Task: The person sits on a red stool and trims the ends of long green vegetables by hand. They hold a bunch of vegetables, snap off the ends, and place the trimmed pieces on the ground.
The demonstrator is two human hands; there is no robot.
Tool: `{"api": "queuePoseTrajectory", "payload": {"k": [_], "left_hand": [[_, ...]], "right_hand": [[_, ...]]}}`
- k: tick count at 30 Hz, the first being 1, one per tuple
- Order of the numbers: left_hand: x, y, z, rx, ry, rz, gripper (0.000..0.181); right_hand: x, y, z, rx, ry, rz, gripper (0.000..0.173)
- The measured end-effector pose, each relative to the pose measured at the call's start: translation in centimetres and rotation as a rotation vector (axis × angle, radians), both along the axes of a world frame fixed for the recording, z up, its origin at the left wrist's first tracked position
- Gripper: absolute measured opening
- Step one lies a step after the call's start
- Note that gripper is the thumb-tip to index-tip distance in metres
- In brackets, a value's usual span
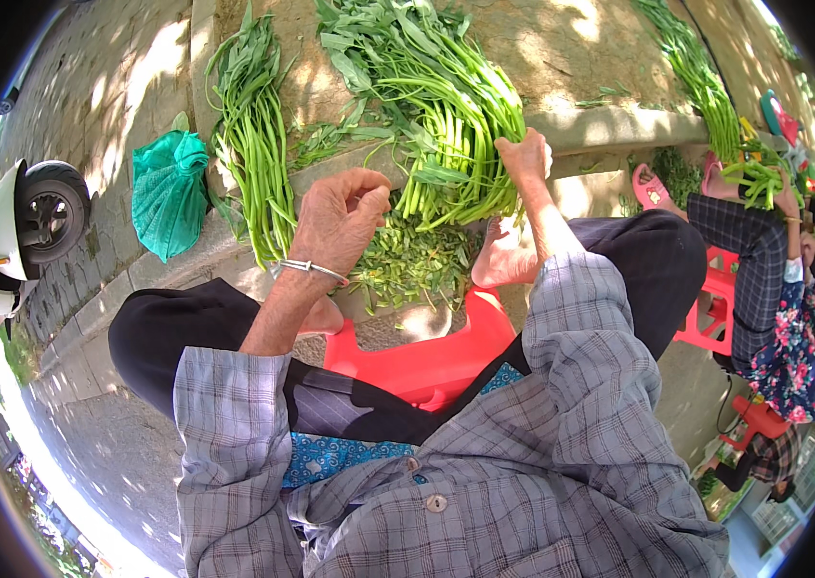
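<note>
A large bunch of water spinach (465, 144) lies in front of me, its leaves away from me and its cut stems bending towards me. At its right edge, my right hand (529, 155) grips some of the stems. My left hand (339, 220) hovers left of the stem ends, fingers curled; whether something small is pinched there is hidden. A silver bangle (310, 269) circles that wrist. Beneath the stem ends spreads a heap of chopped stem and leaf pieces (415, 260). A narrower water spinach bundle (252, 152) lies to the left.
A red plastic stool (422, 361) is between my legs. Left stand a knotted green bag (169, 195) and a scooter's wheel (53, 209). A stone kerb (595, 130) crosses ahead. At right, a seated person's hand (783, 195) holds green stems near another long bundle (704, 87).
</note>
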State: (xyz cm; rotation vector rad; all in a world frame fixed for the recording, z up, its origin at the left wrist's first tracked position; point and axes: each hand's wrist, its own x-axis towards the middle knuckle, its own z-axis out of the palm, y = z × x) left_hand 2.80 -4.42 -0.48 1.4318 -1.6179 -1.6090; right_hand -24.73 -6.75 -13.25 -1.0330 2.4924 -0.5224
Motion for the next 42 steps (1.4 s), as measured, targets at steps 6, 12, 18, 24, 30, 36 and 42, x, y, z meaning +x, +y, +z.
{"api": "queuePoseTrajectory", "payload": {"k": [6,12,18,24,30,36,42], "left_hand": [[-0.2,-0.1,-0.3,-0.013,-0.025,-0.022,0.021],[-0.3,0.0,-0.2,-0.003,-0.017,-0.007,0.022],[-0.1,0.1,-0.1,-0.069,-0.093,-0.045,0.022],[-0.5,0.0,0.5,-0.081,-0.101,-0.069,0.022],[-0.4,-0.4,0.7,-0.055,0.018,-0.006,0.021],[-0.8,-0.8,1.7,0.003,0.159,0.125,0.019],[-2.1,-0.7,2.0,0.260,0.550,0.223,0.021]], "right_hand": [[1.3,-0.1,0.1,0.083,0.145,0.019,0.036],[1.6,0.2,-0.2,0.011,0.168,0.059,0.029],[2.2,-0.5,2.7,-0.028,0.085,0.037,0.029],[-1.5,-1.8,4.9,-0.152,-0.531,0.090,0.028],[0.9,-2.5,9.6,-0.488,-0.862,0.201,0.017],[2.2,-2.8,13.4,-0.522,-0.897,0.309,0.025],[5.5,-0.5,16.9,-0.370,-0.864,0.407,0.030]]}}
